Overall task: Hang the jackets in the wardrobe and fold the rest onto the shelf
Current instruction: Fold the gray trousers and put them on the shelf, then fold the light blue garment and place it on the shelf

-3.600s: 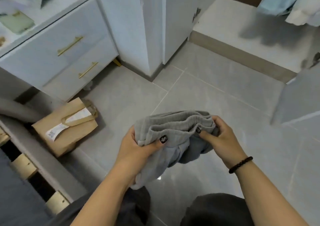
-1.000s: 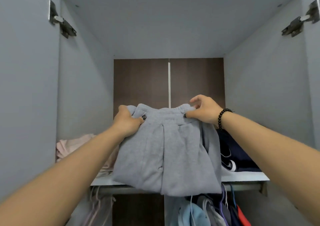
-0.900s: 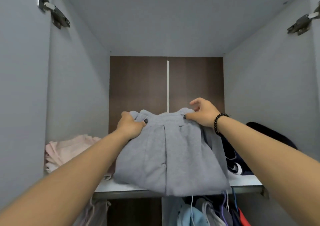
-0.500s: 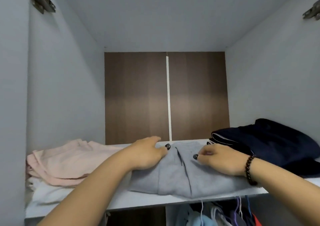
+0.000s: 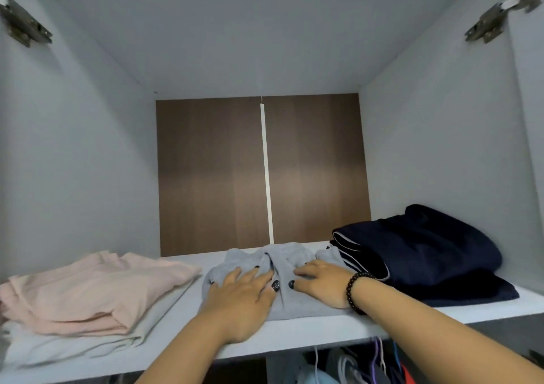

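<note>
A folded grey garment (image 5: 282,261) lies in the middle of the white wardrobe shelf (image 5: 309,332). My left hand (image 5: 240,295) presses flat on its left half with the fingers spread. My right hand (image 5: 322,282), with a dark bead bracelet at the wrist, rests flat on its right half. Neither hand grips the cloth. The near part of the garment is hidden under my hands.
A folded pink garment (image 5: 97,289) on a white one (image 5: 59,347) sits at the shelf's left. A folded navy pile (image 5: 421,254) lies at the right, touching the grey garment. Hanging clothes (image 5: 353,366) show below the shelf. Door hinges (image 5: 494,15) sit at both upper corners.
The grey garment went from being held by both hands above the floor onto the shelf, then slid deeper between the piles. Both hands have flattened on top of it.
</note>
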A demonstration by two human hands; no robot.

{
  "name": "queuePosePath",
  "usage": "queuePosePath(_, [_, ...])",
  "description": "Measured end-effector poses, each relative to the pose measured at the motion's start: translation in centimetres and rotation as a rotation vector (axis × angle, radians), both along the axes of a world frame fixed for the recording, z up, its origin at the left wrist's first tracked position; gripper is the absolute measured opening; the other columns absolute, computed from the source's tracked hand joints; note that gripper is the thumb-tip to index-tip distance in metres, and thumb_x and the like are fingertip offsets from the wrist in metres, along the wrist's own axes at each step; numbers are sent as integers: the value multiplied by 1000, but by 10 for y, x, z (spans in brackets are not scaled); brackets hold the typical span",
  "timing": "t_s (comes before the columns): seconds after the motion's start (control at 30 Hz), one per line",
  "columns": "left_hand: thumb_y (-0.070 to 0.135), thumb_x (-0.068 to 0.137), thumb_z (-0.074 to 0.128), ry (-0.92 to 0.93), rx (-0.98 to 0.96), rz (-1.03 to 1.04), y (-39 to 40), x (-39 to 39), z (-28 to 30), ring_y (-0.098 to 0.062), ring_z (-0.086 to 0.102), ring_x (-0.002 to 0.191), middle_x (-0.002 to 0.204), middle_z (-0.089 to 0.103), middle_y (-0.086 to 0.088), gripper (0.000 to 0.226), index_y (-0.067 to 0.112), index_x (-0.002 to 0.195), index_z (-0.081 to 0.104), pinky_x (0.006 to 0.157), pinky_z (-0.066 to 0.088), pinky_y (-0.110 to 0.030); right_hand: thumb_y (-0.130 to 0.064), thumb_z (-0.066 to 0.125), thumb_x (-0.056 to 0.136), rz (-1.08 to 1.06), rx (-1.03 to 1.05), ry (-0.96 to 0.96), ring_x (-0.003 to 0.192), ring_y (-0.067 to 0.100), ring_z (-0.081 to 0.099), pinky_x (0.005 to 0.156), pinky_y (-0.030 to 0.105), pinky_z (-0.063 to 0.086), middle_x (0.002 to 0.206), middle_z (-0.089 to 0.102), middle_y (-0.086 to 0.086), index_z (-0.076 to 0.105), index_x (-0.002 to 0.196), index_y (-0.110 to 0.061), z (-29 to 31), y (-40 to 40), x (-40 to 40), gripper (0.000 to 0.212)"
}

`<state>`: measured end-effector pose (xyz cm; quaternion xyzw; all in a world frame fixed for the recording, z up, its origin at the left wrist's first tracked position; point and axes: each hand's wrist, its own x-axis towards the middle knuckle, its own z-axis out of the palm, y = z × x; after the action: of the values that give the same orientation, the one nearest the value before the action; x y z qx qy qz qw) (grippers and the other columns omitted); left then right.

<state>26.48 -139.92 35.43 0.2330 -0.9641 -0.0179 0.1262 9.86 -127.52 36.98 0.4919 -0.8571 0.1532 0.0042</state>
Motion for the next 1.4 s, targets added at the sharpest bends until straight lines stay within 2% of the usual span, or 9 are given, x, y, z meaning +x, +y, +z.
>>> queuePosePath(0.17, [57, 100, 12, 34, 3, -13, 4, 11, 1, -15, -5, 150, 163, 2, 15, 54, 46, 152, 3, 122, 2, -47, -65, 31, 90, -28, -21, 27, 141, 23, 26, 113, 42, 21, 155, 26, -2, 35, 145, -34, -6, 4, 1, 64])
queuePosePath(0.3, [53, 102, 22, 74, 61, 13, 34, 36, -3, -13, -7, 150, 164, -5, 9, 62, 34, 155, -2, 121, 0, -38, -50, 29, 97, 17, -153, 77, 138, 23, 28, 112, 42, 28, 147, 37, 1, 44, 139, -24, -18, 33, 23, 52])
queuePosePath(0.4, [49, 103, 29, 139, 145, 58, 60, 62, -8, -15, 6, 151, 164, -3, 6, 66, 28, 156, -5, 120, 9, -31, -43, 38, 96, 70, -257, 110, 128, 21, 42, 106, 35, 36, 143, 41, -1, 42, 138, -22, -28, 68, 46, 47])
queuePosePath(0.57, [36, 103, 37, 175, 177, 100, 121, 111, -14, -15, 25, 146, 164, 7, 5, 68, 31, 155, -5, 112, 22, -24, -36, 46, 96, 154, -493, 25, 127, 12, 45, 105, 26, 38, 144, 41, -6, 31, 143, -27, -58, 128, 97, 50])
queuePosePath(0.73, [27, 95, 51, -52, 75, 233, 191, 191, -30, -22, 31, 143, 163, 13, -2, 81, 26, 156, -3, 114, 30, -33, -38, 41, 98, 350, -354, -8, 138, 9, 30, 114, 26, 26, 154, 26, -8, 26, 148, -27, -117, 168, 166, 53])
queuePosePath(0.87, [24, 92, 56, -126, 76, 356, 233, 268, -48, -27, 36, 140, 159, 27, -6, 84, 26, 155, 1, 113, 34, -38, -48, 39, 97, 484, -297, -80, 138, 9, 29, 111, 30, 32, 155, 23, -11, 26, 148, -30, -141, 186, 226, 56])
queuePosePath(1.03, [17, 94, 54, -61, 250, 494, 268, 358, -78, -21, 29, 144, 160, 24, 0, 84, 26, 156, -2, 116, 27, -32, -42, 47, 95, 658, -306, -89, 138, 10, 30, 112, 24, 26, 152, 29, -9, 30, 146, -27, -148, 205, 293, 56])
queuePosePath(1.13, [22, 93, 59, 43, 368, 576, 300, 413, -117, -20, 36, 141, 157, 33, -1, 82, 24, 156, 6, 114, 32, -33, -36, 51, 94, 783, -230, -127, 135, 9, 33, 106, 17, 24, 150, 31, -9, 35, 144, -27, -166, 221, 341, 53])
queuePosePath(1.4, [29, 93, 58, 126, 524, 836, 365, 573, -222, -15, 44, 134, 152, 40, 2, 80, 27, 155, 7, 109, 37, -31, -36, 50, 95, 1002, -52, -245, 134, 6, 31, 109, 18, 25, 150, 27, -11, 34, 142, -26, -224, 233, 493, 51])
